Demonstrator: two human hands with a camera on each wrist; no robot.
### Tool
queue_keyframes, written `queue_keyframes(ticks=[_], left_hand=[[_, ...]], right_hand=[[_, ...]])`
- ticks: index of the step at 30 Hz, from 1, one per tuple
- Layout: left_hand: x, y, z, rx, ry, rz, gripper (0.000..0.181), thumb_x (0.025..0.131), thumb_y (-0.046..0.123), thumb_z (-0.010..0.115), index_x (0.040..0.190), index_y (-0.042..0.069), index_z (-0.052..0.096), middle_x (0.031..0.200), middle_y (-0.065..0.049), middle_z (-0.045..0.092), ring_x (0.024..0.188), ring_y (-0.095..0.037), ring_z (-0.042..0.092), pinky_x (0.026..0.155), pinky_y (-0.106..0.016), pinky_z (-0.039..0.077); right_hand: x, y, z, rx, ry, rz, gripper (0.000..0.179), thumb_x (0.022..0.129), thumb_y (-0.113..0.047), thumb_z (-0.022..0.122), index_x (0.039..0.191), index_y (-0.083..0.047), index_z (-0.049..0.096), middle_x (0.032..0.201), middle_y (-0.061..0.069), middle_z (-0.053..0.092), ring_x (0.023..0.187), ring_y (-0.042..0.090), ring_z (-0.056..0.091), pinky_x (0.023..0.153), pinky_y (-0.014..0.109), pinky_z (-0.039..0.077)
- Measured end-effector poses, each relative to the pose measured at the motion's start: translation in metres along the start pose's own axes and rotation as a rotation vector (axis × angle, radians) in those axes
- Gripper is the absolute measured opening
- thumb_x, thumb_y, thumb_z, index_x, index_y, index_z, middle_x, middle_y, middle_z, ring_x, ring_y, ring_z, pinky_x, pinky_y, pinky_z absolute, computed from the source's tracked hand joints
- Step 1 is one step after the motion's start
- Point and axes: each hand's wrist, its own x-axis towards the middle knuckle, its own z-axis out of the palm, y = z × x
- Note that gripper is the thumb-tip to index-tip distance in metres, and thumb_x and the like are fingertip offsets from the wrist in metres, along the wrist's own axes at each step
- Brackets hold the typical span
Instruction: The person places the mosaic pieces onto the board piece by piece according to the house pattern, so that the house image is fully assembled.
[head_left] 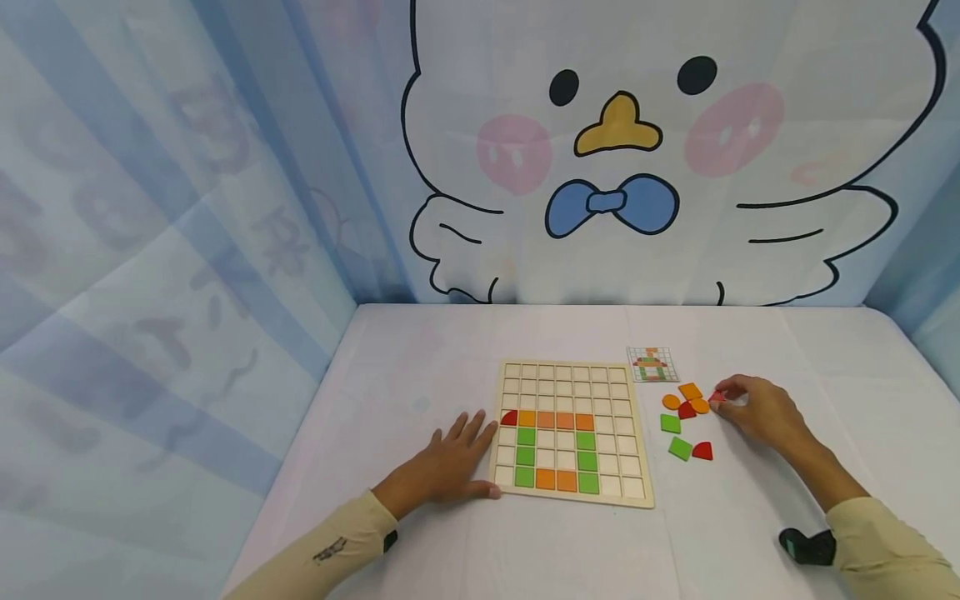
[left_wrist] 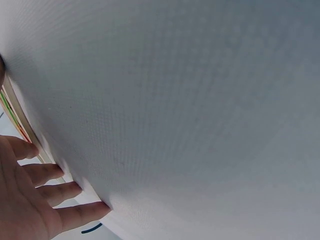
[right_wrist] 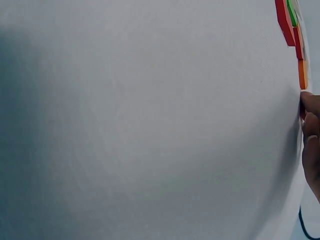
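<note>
In the head view a wooden grid board [head_left: 577, 501] lies on the table. Its cells hold a red quarter-round tile [head_left: 509, 418], a row of orange square tiles [head_left: 546, 420], two green columns and two orange squares at the bottom. My left hand [head_left: 447, 463] rests with spread fingers along the board's left edge; the left wrist view shows its fingertips [left_wrist: 102, 207] down at the tabletop. Right of the board, my right hand [head_left: 765, 410] pinches a small red tile [head_left: 717, 397] between thumb and fingers, beside the loose tiles. Fingers partly cover that tile.
Loose tiles lie right of the board: orange rounds [head_left: 671, 402], an orange square [head_left: 690, 391], green squares [head_left: 680, 448] and red quarter-rounds [head_left: 702, 451]. A pattern card [head_left: 652, 365] sits at the board's upper right corner. A printed curtain [head_left: 615, 267] hangs behind the table.
</note>
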Motion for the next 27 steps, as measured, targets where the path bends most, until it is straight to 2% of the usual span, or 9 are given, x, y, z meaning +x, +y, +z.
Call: queue_keyframes(ticks=[5,14,18,21,27], left_hand=[[0.0,0.0,0.0,0.003,0.0,0.003,0.102,0.08,0.076,0.054,0.158,0.02,0.019,0.165,-0.009,0.014,0.15,-0.036,0.018,0.109,-0.063,0.033],[-0.001,0.001,-0.001,-0.001,-0.002,0.003,0.102,0.08,0.076,0.055,0.157,0.02,0.02,0.165,-0.009,0.015,0.15,-0.037,0.019,0.109,-0.063,0.033],[-0.001,0.001,-0.002,0.004,0.0,0.005,0.102,0.08,0.076,0.055,0.157,0.019,0.02,0.165,-0.009,0.015,0.15,-0.037,0.019,0.108,-0.063,0.034],[-0.002,0.001,-0.003,0.003,0.002,0.005,0.102,0.08,0.075,0.055,0.158,0.019,0.019,0.165,-0.009,0.015,0.15,-0.037,0.019,0.108,-0.063,0.033],[-0.002,0.001,-0.004,-0.004,0.001,0.005,0.102,0.081,0.075,0.055,0.158,0.019,0.018,0.165,-0.009,0.015,0.15,-0.036,0.019,0.109,-0.063,0.033]], right_hand=[[0.0,-0.001,0.001,0.013,-0.002,-0.011,0.034,0.088,-0.01,0.069,0.117,0.002,0.056,0.105,0.029,0.062,0.097,0.045,0.053,0.085,0.061,0.048],[0.0,-0.003,0.001,0.011,-0.031,-0.022,0.038,0.089,-0.014,0.068,0.122,-0.002,0.055,0.102,0.027,0.061,0.092,0.04,0.055,0.077,0.054,0.052],[-0.001,-0.004,-0.002,0.004,-0.024,-0.025,0.039,0.088,-0.017,0.07,0.122,-0.002,0.057,0.1,0.026,0.063,0.089,0.038,0.056,0.072,0.049,0.055],[-0.001,-0.006,-0.004,0.01,-0.017,-0.032,0.039,0.088,-0.017,0.071,0.122,-0.002,0.059,0.099,0.025,0.064,0.086,0.034,0.056,0.067,0.04,0.056],[-0.002,-0.014,-0.007,0.152,-0.071,-0.031,0.043,0.091,-0.021,0.068,0.128,-0.001,0.06,0.101,0.021,0.064,0.074,0.022,0.057,0.06,0.026,0.053]])
